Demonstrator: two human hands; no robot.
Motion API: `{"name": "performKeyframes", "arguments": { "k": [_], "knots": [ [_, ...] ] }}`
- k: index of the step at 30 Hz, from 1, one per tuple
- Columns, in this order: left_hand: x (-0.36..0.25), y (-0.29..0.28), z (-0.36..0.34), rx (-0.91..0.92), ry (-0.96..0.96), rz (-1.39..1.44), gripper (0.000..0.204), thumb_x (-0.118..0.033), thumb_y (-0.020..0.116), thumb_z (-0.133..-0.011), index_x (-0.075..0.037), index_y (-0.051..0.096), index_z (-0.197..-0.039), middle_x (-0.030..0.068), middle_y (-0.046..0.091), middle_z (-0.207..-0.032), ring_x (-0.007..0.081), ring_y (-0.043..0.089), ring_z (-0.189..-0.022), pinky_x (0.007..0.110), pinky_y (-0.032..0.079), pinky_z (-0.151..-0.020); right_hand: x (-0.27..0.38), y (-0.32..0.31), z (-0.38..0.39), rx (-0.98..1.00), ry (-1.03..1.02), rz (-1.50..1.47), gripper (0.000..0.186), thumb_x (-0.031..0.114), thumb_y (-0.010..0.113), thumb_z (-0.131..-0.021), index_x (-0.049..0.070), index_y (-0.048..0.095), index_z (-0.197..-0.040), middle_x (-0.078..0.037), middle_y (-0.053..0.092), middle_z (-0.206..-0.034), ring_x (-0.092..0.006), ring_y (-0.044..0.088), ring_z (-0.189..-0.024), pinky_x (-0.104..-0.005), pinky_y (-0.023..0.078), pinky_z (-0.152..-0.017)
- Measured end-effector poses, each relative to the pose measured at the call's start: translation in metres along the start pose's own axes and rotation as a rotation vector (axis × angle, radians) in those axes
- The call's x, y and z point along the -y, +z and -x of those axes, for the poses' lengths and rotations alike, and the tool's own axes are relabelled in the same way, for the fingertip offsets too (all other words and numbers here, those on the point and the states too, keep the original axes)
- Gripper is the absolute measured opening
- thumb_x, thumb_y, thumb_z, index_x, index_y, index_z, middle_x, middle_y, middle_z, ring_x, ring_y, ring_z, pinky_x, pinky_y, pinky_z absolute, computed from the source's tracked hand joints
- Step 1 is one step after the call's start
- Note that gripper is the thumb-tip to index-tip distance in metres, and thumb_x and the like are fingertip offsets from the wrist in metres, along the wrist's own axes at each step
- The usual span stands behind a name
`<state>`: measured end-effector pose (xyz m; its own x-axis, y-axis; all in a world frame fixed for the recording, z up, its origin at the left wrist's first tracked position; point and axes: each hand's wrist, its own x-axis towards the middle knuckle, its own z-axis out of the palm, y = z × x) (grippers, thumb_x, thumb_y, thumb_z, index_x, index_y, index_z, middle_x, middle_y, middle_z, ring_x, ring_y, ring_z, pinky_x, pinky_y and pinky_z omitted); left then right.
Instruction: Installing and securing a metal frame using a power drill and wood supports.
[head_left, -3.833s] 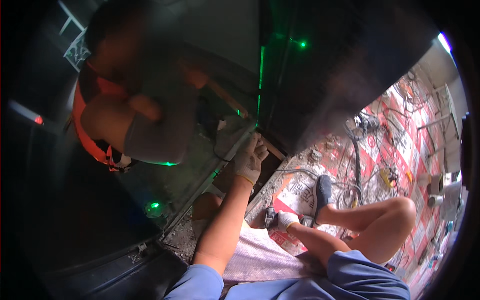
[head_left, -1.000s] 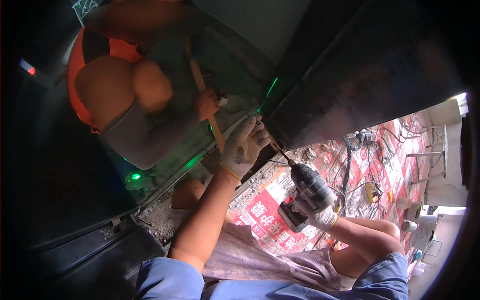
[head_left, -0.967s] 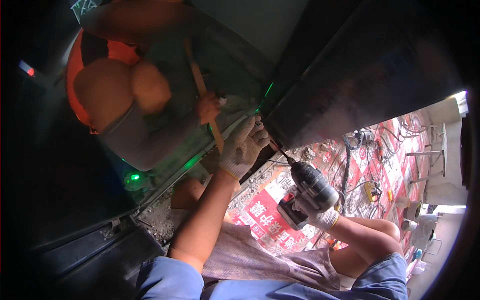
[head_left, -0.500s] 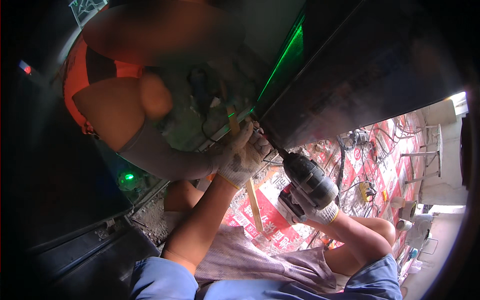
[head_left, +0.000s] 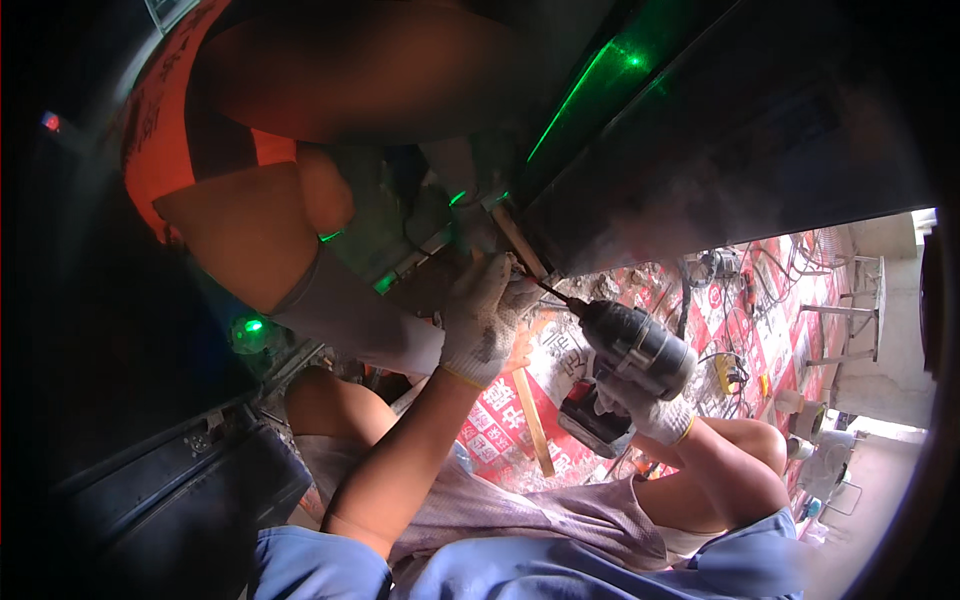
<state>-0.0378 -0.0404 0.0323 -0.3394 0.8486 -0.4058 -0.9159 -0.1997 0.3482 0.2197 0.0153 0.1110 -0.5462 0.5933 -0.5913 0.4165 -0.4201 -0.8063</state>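
My right hand (head_left: 652, 412), in a whitish knit glove, grips the handle of a dark cordless drill (head_left: 638, 348). The drill's long thin bit slants up and left toward my left hand (head_left: 482, 325). That gloved hand has its fingers curled close to the bit's tip; what they hold is hidden. Just beyond the fingertips, a wooden piece (head_left: 518, 240) leans by the lower edge of a large dark panel (head_left: 720, 190). Below my left hand, a narrow wooden strip (head_left: 535, 425) slants over the red and white floor covering, its upper part hidden behind my hand.
A co-worker in an orange vest (head_left: 160, 140) leans in from the left, a grey-sleeved arm (head_left: 365, 320) reaching behind my left hand. Green laser light falls on the dark panel. Cables and a yellow socket block (head_left: 728, 375) lie at right, near a metal-legged stand (head_left: 850, 310).
The drill and my right hand have moved slightly right and down. The wooden piece's upper end has shifted right. The co-worker's body and arm have also shifted. Faint haze shows by the panel.
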Motion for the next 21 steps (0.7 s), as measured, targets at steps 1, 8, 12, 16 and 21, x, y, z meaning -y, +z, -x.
{"name": "performKeyframes", "arguments": {
  "k": [1, 8, 12, 16, 21],
  "knots": [
    [0.007, -0.001, 0.000, -0.009, -0.012, 0.017, 0.009, -0.017, 0.068, -0.106, -0.009, 0.067, -0.111, 0.0007, 0.067, -0.097, 0.0142, 0.065, -0.085, 0.030, 0.054, -0.078, -0.005, -0.011, 0.001, 0.048, 0.036, -0.032, 0.038, 0.007, 0.073, -0.097, 0.004, 0.065, -0.134, -0.005, 0.074, -0.106, -0.0160, 0.071, -0.092, -0.0338, 0.060, -0.082],
    [0.087, -0.043, 0.000, -0.157, -0.244, 0.250, 0.021, -0.021, 0.067, -0.107, -0.010, 0.061, -0.090, -0.0009, 0.054, -0.080, 0.0120, 0.048, -0.071, 0.028, 0.043, -0.068, 0.003, -0.007, 0.007, 0.090, -0.444, 0.775, 0.062, 0.009, 0.066, -0.095, 0.007, 0.051, -0.156, -0.018, 0.064, -0.144, -0.0330, 0.062, -0.131, -0.0391, 0.048, -0.109],
    [0.155, -0.083, 0.010, -0.406, -0.432, 0.492, 0.018, -0.019, 0.065, -0.108, -0.009, 0.065, -0.092, 0.0025, 0.065, -0.082, 0.0158, 0.063, -0.073, 0.031, 0.057, -0.070, -0.011, -0.017, 0.003, 0.175, -0.403, 0.941, 0.057, 0.010, 0.061, -0.097, 0.006, 0.053, -0.153, -0.022, 0.065, -0.140, -0.0376, 0.066, -0.126, -0.0416, 0.054, -0.104],
    [0.224, -0.165, 0.018, -0.569, -0.505, 0.724, 0.018, -0.018, 0.064, -0.108, -0.009, 0.067, -0.092, 0.0036, 0.071, -0.087, 0.0164, 0.070, -0.078, 0.033, 0.061, -0.077, -0.048, -0.003, -0.019, 0.256, -0.390, 0.984, 0.050, 0.007, 0.059, -0.097, 0.006, 0.058, -0.147, -0.022, 0.067, -0.135, -0.0413, 0.067, -0.121, -0.0430, 0.056, -0.100],
    [0.257, -0.187, 0.027, -0.471, -0.453, 0.934, 0.015, -0.015, 0.060, -0.109, -0.009, 0.065, -0.097, 0.0038, 0.071, -0.087, 0.0169, 0.072, -0.081, 0.032, 0.064, -0.080, -0.056, 0.010, -0.028, 0.287, -0.315, 0.955, 0.045, 0.010, 0.061, -0.096, 0.006, 0.061, -0.141, -0.022, 0.068, -0.130, -0.0434, 0.067, -0.117, -0.0431, 0.057, -0.096]
  ]
}}
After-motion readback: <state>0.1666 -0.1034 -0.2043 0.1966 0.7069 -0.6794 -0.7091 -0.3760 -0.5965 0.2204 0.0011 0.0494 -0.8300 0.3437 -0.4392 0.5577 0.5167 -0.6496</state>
